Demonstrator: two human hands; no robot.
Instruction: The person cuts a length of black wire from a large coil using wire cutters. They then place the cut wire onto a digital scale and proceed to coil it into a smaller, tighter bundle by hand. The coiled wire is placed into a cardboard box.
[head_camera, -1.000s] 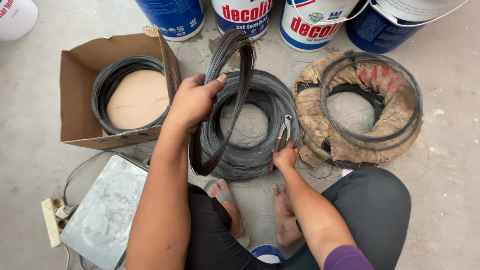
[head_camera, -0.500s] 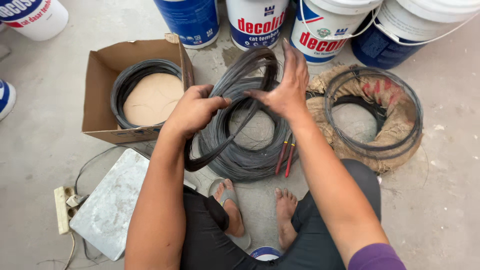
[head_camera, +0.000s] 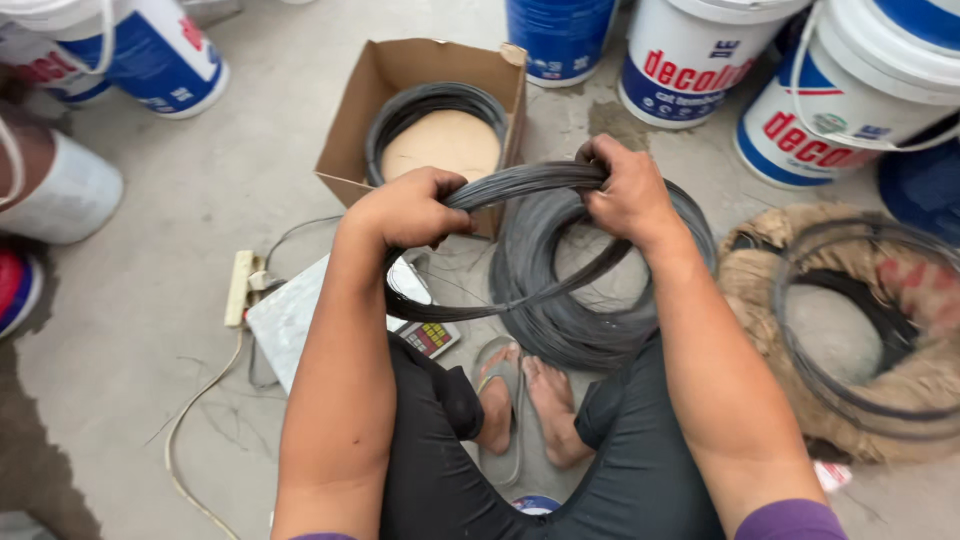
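The left hand (head_camera: 410, 208) and right hand (head_camera: 622, 190) are clamped on a small loop of dark grey steel wire (head_camera: 520, 182), lifted above the large dark wire coil (head_camera: 600, 290), presumably to keep the strands bunched. Left of that coil, a brown cardboard box (head_camera: 400, 75) and flat metal scale (head_camera: 290, 315) are set; white paint buckets (head_camera: 690, 60) crowd behind, and bare concrete lies further left.

- Bare concrete floor (head_camera: 200, 400) under me, grey and stained.
- My big coil of dark wire (head_camera: 560, 320) lies flat on it, just ahead of my feet (head_camera: 530, 400).
- An open cardboard box (head_camera: 400, 100) sits beyond, a wire ring inside.
- A flat scale (head_camera: 300, 320) rests at my left, beside a pale power strip (head_camera: 238, 288) with its cord.
- A burlap-wrapped coil (head_camera: 850, 330) lies at my right.
- Paint buckets (head_camera: 700, 60) stand along the far edge.
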